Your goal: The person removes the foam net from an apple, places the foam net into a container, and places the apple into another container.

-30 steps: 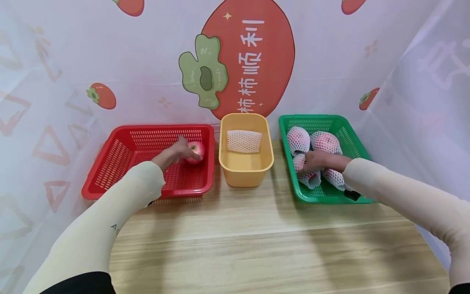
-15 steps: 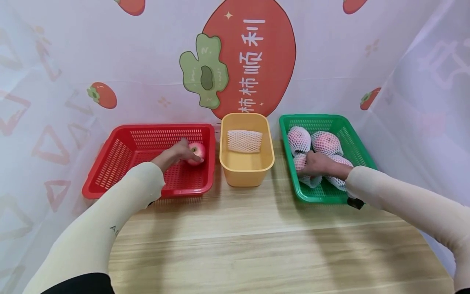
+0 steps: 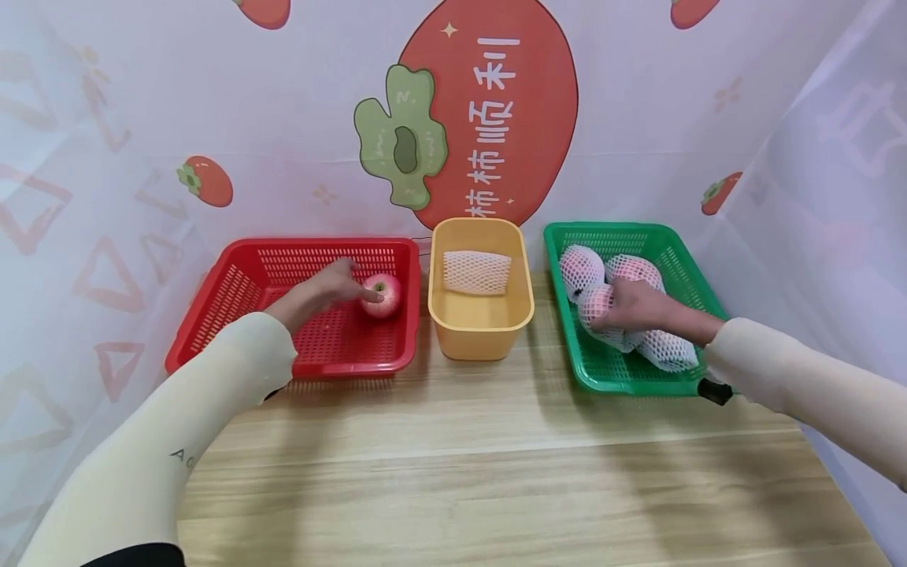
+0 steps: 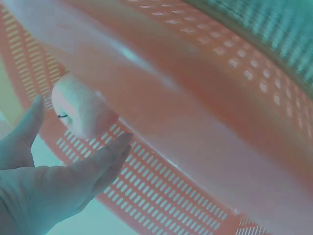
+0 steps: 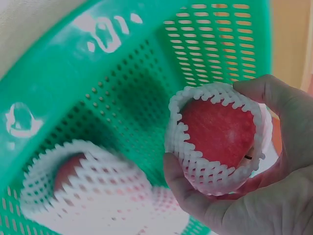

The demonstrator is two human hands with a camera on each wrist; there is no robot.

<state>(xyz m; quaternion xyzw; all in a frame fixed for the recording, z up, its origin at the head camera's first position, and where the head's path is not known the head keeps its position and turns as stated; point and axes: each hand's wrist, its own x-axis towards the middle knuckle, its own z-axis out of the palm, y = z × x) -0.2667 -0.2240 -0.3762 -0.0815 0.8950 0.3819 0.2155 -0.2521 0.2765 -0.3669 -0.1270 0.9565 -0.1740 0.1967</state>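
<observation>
In the red basket (image 3: 333,370), a bare apple (image 3: 383,298) sits near the right wall. My left hand (image 3: 333,285) is just left of it, and the left wrist view shows thumb and fingers spread apart, away from the apple (image 4: 80,107). Over the green basket (image 3: 623,387), my right hand (image 3: 634,305) grips an apple in a white foam net (image 3: 597,303). Seen from the right wrist, thumb and fingers curl round the netted apple (image 5: 220,129), whose red skin shows through the net's opening. Several other netted apples (image 3: 581,269) lie in the green basket.
Between the two baskets stands a yellow bin (image 3: 482,342) with a white foam net (image 3: 476,272) inside it. All three containers stand along the back of the wooden table (image 3: 453,472), before a printed cloth backdrop (image 3: 298,94).
My left hand has let go of the bare apple and drawn back to the left. My right hand has lifted its netted apple a little, moving slightly right.
</observation>
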